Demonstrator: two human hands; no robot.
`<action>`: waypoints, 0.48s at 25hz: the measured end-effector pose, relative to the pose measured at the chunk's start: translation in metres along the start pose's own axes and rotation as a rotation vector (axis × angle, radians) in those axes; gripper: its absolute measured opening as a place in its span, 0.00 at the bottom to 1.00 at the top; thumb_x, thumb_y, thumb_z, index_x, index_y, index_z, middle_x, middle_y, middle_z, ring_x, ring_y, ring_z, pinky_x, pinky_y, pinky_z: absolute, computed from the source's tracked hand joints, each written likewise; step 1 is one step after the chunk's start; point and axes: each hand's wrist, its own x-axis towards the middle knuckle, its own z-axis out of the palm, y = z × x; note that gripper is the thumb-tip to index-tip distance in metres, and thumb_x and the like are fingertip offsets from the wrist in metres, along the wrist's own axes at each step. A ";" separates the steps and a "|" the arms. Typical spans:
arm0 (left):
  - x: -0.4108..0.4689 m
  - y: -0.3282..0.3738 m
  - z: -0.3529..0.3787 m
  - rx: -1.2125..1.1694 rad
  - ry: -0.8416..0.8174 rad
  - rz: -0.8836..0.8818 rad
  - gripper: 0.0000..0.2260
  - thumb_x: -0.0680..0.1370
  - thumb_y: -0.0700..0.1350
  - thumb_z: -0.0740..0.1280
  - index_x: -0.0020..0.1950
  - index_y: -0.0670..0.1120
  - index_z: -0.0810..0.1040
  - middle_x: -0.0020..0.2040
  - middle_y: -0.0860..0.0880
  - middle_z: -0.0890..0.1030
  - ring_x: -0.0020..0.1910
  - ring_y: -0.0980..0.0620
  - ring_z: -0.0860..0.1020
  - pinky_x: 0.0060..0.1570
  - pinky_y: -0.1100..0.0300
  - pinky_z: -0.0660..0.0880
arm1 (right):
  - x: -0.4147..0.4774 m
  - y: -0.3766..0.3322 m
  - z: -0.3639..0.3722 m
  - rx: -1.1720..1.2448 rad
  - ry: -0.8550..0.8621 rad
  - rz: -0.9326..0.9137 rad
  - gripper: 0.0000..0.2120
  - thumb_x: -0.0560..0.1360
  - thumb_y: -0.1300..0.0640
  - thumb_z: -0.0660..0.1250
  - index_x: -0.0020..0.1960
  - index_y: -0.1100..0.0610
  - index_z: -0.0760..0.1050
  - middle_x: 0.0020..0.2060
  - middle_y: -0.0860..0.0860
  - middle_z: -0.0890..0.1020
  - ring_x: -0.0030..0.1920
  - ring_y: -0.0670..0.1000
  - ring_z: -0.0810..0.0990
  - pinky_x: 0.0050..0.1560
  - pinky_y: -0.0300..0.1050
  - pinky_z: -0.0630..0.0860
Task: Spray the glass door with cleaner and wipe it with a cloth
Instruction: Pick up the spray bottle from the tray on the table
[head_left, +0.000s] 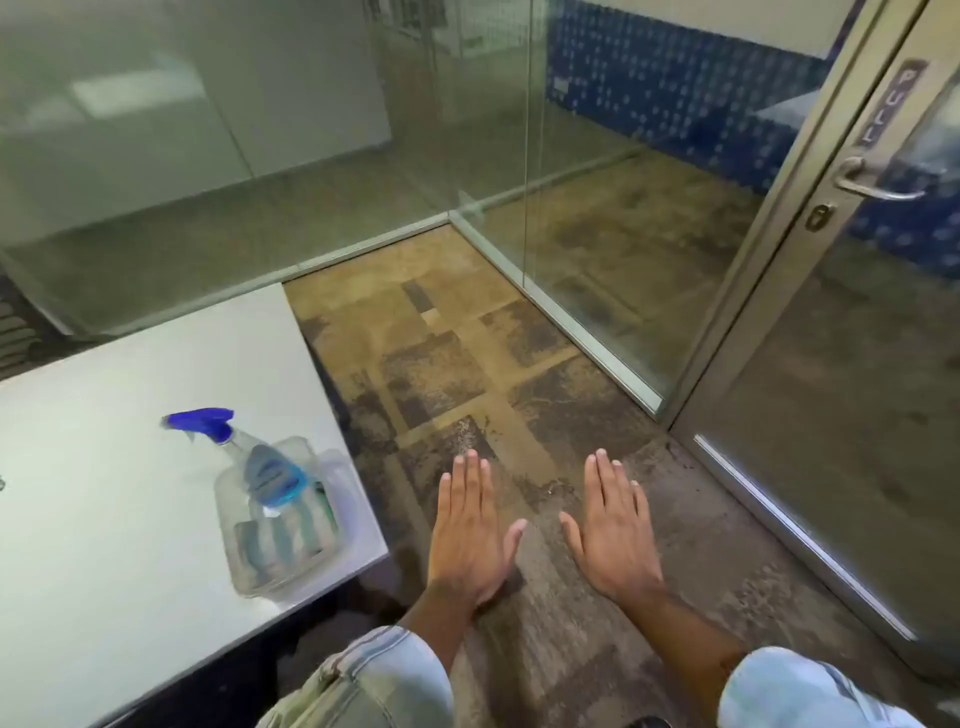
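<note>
A spray bottle (260, 467) with a blue trigger head leans in a clear plastic tub (340, 488) on the white table. A striped green-and-white cloth (283, 540) lies folded in the same tub under the bottle. The glass door (852, 395) with a metal frame stands at the right, with a lever handle (878, 184) on its edge. My left hand (470, 530) and my right hand (613, 525) are held out flat, palms down, over the carpet, a little apart from each other. Both hold nothing. The left hand is just right of the table's corner.
The white table (130, 493) fills the lower left. Fixed glass partitions (597, 208) with metal floor rails run behind and to the right of the patterned brown carpet (457, 364). My light blue sleeves show at the bottom edge.
</note>
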 end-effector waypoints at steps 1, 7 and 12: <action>-0.009 -0.019 0.001 0.021 0.018 -0.032 0.43 0.86 0.68 0.45 0.88 0.36 0.44 0.89 0.35 0.44 0.89 0.36 0.43 0.85 0.41 0.39 | 0.001 -0.024 0.004 0.003 -0.030 -0.031 0.41 0.83 0.37 0.54 0.86 0.59 0.45 0.86 0.58 0.52 0.86 0.60 0.54 0.83 0.63 0.58; -0.071 -0.144 -0.001 -0.050 0.066 -0.151 0.39 0.86 0.66 0.52 0.88 0.40 0.55 0.89 0.37 0.53 0.88 0.36 0.51 0.86 0.42 0.46 | 0.004 -0.161 0.040 -0.023 -0.066 -0.204 0.41 0.83 0.34 0.48 0.86 0.58 0.44 0.87 0.58 0.52 0.86 0.59 0.53 0.84 0.62 0.57; -0.108 -0.222 0.002 -0.115 0.136 -0.273 0.35 0.85 0.63 0.57 0.86 0.42 0.63 0.87 0.38 0.62 0.85 0.35 0.63 0.88 0.40 0.54 | 0.008 -0.254 0.059 0.027 -0.149 -0.327 0.42 0.83 0.36 0.56 0.86 0.59 0.47 0.86 0.57 0.52 0.86 0.59 0.54 0.84 0.60 0.55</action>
